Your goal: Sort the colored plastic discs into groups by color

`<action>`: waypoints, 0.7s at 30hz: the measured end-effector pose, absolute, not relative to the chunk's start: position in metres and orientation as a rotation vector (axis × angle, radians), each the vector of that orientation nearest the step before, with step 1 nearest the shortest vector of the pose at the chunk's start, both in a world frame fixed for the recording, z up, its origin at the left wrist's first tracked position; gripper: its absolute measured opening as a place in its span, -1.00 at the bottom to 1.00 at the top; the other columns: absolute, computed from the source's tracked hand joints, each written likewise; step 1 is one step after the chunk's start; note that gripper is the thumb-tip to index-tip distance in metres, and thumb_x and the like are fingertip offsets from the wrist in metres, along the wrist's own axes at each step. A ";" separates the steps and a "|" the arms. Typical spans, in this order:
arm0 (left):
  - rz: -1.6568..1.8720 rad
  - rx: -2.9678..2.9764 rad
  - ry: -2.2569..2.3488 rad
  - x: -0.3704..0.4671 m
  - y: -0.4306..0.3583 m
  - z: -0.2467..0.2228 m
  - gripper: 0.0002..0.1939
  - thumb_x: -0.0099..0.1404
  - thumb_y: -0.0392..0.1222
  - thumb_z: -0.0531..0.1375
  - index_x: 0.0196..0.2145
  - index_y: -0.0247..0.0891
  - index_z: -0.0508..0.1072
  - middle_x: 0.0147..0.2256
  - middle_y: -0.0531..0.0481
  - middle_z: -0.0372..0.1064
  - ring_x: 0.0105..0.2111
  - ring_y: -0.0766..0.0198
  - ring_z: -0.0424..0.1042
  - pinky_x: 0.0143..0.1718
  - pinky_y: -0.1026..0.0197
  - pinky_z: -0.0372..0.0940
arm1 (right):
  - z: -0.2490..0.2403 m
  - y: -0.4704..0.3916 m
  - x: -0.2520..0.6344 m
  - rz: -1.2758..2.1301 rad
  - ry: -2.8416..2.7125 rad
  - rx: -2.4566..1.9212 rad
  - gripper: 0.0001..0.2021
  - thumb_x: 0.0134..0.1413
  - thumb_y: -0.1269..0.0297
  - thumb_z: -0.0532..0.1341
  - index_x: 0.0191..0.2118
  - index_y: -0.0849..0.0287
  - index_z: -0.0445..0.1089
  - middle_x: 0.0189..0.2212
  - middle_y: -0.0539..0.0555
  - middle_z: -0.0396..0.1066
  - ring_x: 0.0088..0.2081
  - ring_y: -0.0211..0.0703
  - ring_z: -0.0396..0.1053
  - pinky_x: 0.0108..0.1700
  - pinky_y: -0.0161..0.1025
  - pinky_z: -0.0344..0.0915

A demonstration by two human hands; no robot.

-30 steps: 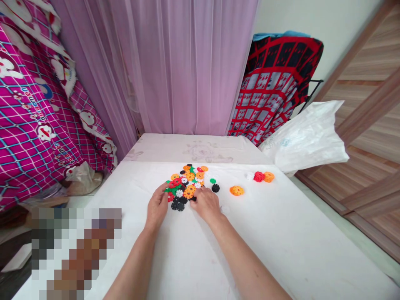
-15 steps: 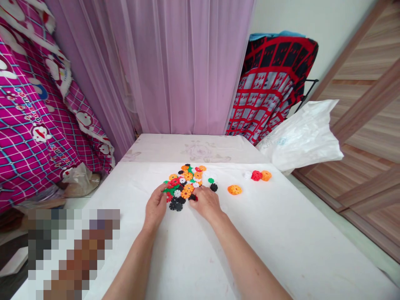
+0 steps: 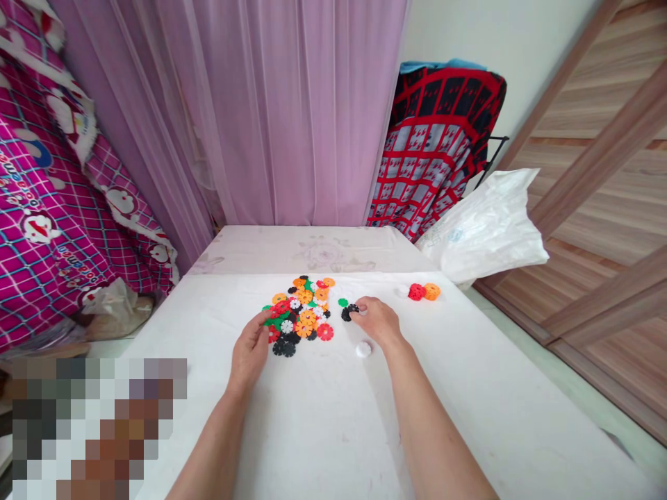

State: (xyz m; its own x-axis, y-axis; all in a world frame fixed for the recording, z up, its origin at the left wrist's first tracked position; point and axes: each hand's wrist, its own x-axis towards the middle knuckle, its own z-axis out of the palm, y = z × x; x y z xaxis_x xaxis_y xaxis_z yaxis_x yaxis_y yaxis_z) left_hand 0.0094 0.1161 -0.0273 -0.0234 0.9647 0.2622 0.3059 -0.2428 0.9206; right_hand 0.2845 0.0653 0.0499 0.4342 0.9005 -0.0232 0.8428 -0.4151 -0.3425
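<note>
Lilac curtains [image 3: 307, 111] hang beside a pale wall [image 3: 511, 35], with wood-grain panels [image 3: 615, 201] along the right.

The white tabletop [image 3: 313, 430] spans the lower middle of the frame, with floral cloth [image 3: 323, 253] across its far end. Near centre lies a pile of discs [image 3: 306, 318]; to its right, a green disc [image 3: 342, 303], black disc [image 3: 348, 314] and white stack [image 3: 363, 349]; farther right, a red stack [image 3: 416, 292] touching an orange stack [image 3: 432, 292].

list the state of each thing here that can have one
left hand: fingers bent, at the heap's edge
right hand: fingertips at black notched disc, grip unclear
heap of notched plastic discs: spread, overlapping
green disc: lying apart from heap
white plastic bag: crumpled
purple curtain: hanging in folds
</note>
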 end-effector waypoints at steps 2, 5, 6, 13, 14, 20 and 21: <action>1.288 1.622 1.348 0.009 0.117 -0.028 -0.62 0.22 -0.09 0.08 -0.04 -0.15 0.50 0.04 -0.05 0.47 0.09 0.13 0.39 0.21 0.02 0.17 | 0.050 0.067 0.279 0.286 -1.529 -2.414 -0.74 0.07 0.22 0.19 -0.11 0.05 0.48 -0.10 0.03 0.50 -0.09 -0.15 0.43 -0.18 -0.30 0.21; 1.292 1.643 1.349 0.009 0.117 -0.028 -0.63 0.21 -0.09 0.09 -0.05 -0.15 0.50 0.04 -0.04 0.47 0.09 0.13 0.39 0.21 0.02 0.17 | 0.050 0.068 0.275 0.269 -1.568 -2.440 -0.75 0.08 0.22 0.17 -0.12 0.04 0.49 -0.10 0.04 0.50 -0.10 -0.14 0.44 -0.20 -0.30 0.21; 1.296 1.643 1.352 0.009 0.117 -0.028 -0.63 0.21 -0.09 0.09 -0.06 -0.15 0.50 0.03 -0.04 0.47 0.09 0.13 0.39 0.21 0.03 0.17 | 0.050 0.068 0.274 0.267 -1.584 -2.447 -0.75 0.09 0.22 0.17 -0.13 0.04 0.49 -0.10 0.05 0.50 -0.10 -0.13 0.44 -0.21 -0.29 0.21; 1.302 1.599 1.341 0.011 0.116 -0.026 -0.63 0.20 -0.11 0.10 -0.07 -0.14 0.52 0.04 -0.03 0.47 0.10 0.13 0.38 0.23 0.01 0.15 | 0.060 0.063 0.266 0.205 -1.687 -2.392 -0.73 0.12 0.27 0.15 -0.08 0.03 0.49 -0.10 0.05 0.49 -0.11 -0.14 0.43 -0.19 -0.29 0.21; 1.307 1.594 1.335 0.011 0.116 -0.026 -0.64 0.20 -0.11 0.10 -0.08 -0.14 0.52 0.04 -0.03 0.47 0.11 0.13 0.37 0.23 0.01 0.14 | 0.061 0.062 0.260 0.209 -1.736 -2.355 -0.75 0.12 0.29 0.14 -0.11 0.02 0.51 -0.11 0.04 0.49 -0.11 -0.15 0.43 -0.19 -0.30 0.21; 1.303 1.589 1.317 0.011 0.117 -0.027 -0.63 0.20 -0.12 0.09 -0.08 -0.15 0.52 0.03 -0.05 0.47 0.10 0.13 0.38 0.23 0.00 0.15 | 0.052 0.059 0.215 0.293 -2.053 -2.219 -0.82 0.10 0.26 0.17 -0.27 0.02 0.53 -0.19 0.04 0.51 -0.10 -0.11 0.42 -0.21 -0.29 0.22; 1.301 1.589 1.316 0.011 0.117 -0.027 -0.63 0.20 -0.13 0.09 -0.07 -0.15 0.52 0.04 -0.05 0.47 0.10 0.13 0.38 0.23 -0.01 0.14 | 0.048 0.059 0.210 0.274 -2.066 -2.214 -0.82 0.09 0.23 0.18 -0.25 0.04 0.53 -0.18 0.06 0.50 -0.09 -0.10 0.42 -0.20 -0.28 0.23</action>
State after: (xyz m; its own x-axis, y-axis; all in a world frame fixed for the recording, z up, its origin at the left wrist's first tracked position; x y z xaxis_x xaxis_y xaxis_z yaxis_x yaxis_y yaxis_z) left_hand 0.0109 0.1167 -0.0272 -0.0147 0.9643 0.2642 0.2755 -0.2501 0.9282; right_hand 0.2099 0.0590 0.0481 0.0631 0.9960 -0.0627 0.9779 -0.0743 -0.1955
